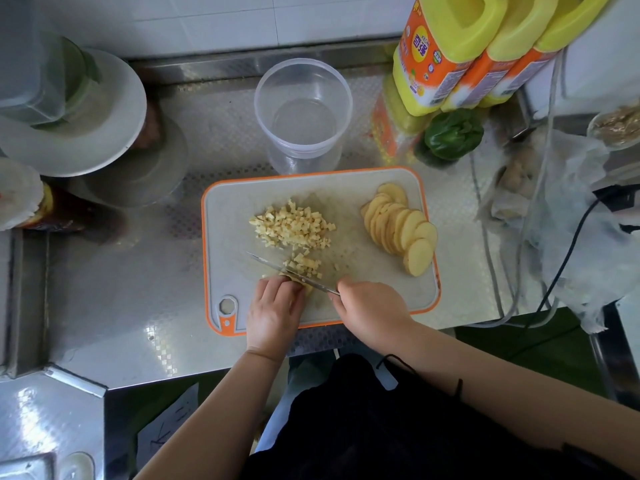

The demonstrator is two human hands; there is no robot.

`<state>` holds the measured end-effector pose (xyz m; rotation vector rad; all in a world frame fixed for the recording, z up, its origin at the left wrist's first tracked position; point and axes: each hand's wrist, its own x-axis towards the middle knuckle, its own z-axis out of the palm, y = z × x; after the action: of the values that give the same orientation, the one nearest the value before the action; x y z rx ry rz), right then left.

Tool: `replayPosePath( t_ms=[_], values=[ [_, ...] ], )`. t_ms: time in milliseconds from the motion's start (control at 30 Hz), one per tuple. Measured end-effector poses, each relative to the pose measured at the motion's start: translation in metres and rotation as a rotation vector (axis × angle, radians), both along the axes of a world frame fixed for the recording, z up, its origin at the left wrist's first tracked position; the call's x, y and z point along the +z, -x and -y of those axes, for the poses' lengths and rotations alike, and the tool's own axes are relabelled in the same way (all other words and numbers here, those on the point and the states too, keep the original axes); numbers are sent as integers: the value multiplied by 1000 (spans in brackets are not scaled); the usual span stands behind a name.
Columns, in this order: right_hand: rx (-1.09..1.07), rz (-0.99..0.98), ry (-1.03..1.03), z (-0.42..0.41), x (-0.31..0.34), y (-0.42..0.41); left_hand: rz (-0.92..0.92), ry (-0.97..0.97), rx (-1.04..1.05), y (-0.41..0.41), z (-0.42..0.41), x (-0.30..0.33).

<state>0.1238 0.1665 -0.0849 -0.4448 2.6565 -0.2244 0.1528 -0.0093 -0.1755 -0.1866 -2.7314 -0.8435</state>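
One knife [291, 273], right hand [372, 310] clamped on its hidden handle. Left hand [273, 310] curled onto potato [307, 287], lower-centre board [235, 209], mostly covered. Two dice piles [292, 225], one slice row [401, 226], three bottles [446, 53] cropped top right.

The right hand [372, 311] grips a knife [277, 267]. The left hand [273, 313] holds potato [306, 287] near the board's [235, 209] front edge. Slices [401, 230] line its right edge.

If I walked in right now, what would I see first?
Probably the two hands at the near edge of the orange-rimmed cutting board: the right hand holds a knife across a potato piece that the left hand holds down. Beyond the blade lies a pile of diced potato, with a fan of potato slices on the board's right.
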Motion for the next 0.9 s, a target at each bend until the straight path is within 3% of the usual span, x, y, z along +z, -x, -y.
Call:
replayPosePath(
  t_ms=[267, 467, 700, 900],
  values=[
    [-16, -45, -2, 6, 0, -1, 10, -94, 35, -1, -2, -2],
    [64, 85, -96, 7, -20, 2, 0, -115, 31, -1, -1, -6],
    [-168, 259, 36, 4, -20, 20, 2, -45, 6, -4, 3, -9],
    [-210, 302, 71, 0, -14, 17, -24, -17, -29, -3, 5, -2]
  ],
)
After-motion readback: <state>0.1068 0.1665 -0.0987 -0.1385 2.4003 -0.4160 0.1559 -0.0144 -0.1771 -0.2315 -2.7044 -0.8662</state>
